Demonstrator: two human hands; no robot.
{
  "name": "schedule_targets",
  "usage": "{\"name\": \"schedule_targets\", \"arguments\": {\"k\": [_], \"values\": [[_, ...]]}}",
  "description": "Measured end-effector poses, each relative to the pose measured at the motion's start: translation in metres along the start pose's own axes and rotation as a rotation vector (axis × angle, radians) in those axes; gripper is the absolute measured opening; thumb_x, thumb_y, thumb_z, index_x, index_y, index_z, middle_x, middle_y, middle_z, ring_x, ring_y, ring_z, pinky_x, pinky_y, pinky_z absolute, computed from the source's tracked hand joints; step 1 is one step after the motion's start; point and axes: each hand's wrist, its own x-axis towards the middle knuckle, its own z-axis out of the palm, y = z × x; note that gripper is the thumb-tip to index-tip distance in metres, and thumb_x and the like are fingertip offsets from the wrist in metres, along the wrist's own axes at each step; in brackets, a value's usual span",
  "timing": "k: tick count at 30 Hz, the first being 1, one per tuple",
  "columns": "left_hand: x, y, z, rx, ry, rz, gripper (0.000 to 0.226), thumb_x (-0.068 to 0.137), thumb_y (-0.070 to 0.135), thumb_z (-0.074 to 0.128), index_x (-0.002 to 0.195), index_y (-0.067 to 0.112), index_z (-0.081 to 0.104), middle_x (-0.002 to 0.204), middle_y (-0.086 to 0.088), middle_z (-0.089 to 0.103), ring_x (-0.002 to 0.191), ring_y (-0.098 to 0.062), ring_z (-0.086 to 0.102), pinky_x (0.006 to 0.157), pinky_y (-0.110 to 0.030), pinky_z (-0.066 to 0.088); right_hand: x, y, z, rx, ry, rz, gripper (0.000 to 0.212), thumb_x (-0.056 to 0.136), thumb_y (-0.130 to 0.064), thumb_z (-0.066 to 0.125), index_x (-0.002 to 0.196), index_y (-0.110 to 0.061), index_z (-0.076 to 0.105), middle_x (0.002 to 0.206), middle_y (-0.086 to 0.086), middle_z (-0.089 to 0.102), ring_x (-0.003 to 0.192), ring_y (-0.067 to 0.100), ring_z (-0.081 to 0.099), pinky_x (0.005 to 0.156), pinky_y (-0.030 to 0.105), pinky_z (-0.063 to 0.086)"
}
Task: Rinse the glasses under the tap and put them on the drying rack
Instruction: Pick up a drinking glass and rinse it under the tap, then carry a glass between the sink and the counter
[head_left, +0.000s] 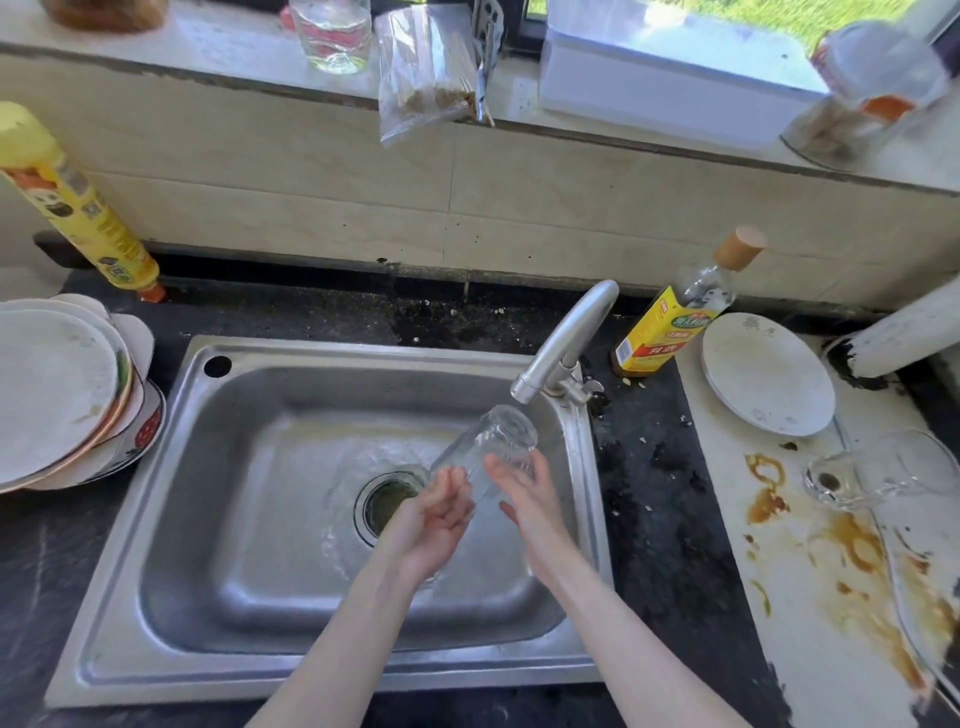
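Note:
A clear drinking glass (493, 441) is held tilted over the steel sink (249, 519), its top end just below the tap's spout (558, 345). My left hand (434, 519) cups the glass's lower end from the left. On the right side of the glass, my right hand (524, 493) presses with fingers spread. Water spreads around the drain (387, 501). A second clear glass (878, 470) lies on its side on the stained white board at the right. No drying rack can be picked out.
Stacked plates (57, 395) stand left of the sink, with a yellow bottle (78, 208) behind them. Right of the tap are a cooking-wine bottle (675, 322) and a white plate (766, 371). The window ledge holds a glass jar (332, 34), a plastic bag and a white box.

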Motion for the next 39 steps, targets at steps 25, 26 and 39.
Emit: {"name": "schedule_targets", "arguments": {"k": [25, 26, 39], "values": [[-0.114, -0.075, -0.038, 1.368, -0.261, 0.124, 0.026, 0.093, 0.041, 0.049, 0.104, 0.018, 0.058, 0.107, -0.006, 0.065, 0.087, -0.018, 0.062, 0.081, -0.032, 0.051, -0.198, 0.065, -0.074, 0.042, 0.276, -0.392, 0.05, 0.073, -0.043, 0.071, 0.065, -0.017, 0.029, 0.06, -0.006, 0.024, 0.054, 0.009, 0.025, 0.057, 0.024, 0.023], [-0.12, -0.088, -0.048, 1.52, -0.275, 0.223, 0.021, 0.094, 0.037, 0.049, 0.107, 0.021, 0.055, 0.116, -0.008, 0.063, 0.091, -0.019, 0.061, 0.085, -0.034, 0.05, -0.219, 0.078, -0.08, 0.033, 0.322, -0.399, 0.049, 0.076, -0.039, 0.072, 0.064, -0.017, 0.03, 0.059, -0.007, 0.025, 0.055, 0.009, 0.026, 0.057, 0.024, 0.023], [-0.272, -0.301, -0.116, 2.374, -1.614, 1.234, 0.048, 0.08, 0.045, 0.041, 0.12, 0.022, 0.053, 0.115, -0.002, 0.066, 0.105, -0.022, 0.065, 0.08, -0.037, 0.055, -0.534, 0.295, -0.13, 0.172, 1.066, -0.241, 0.049, 0.072, -0.037, 0.078, 0.068, -0.015, 0.034, 0.055, -0.008, 0.03, 0.044, 0.001, 0.031, 0.047, 0.015, 0.027]]}}
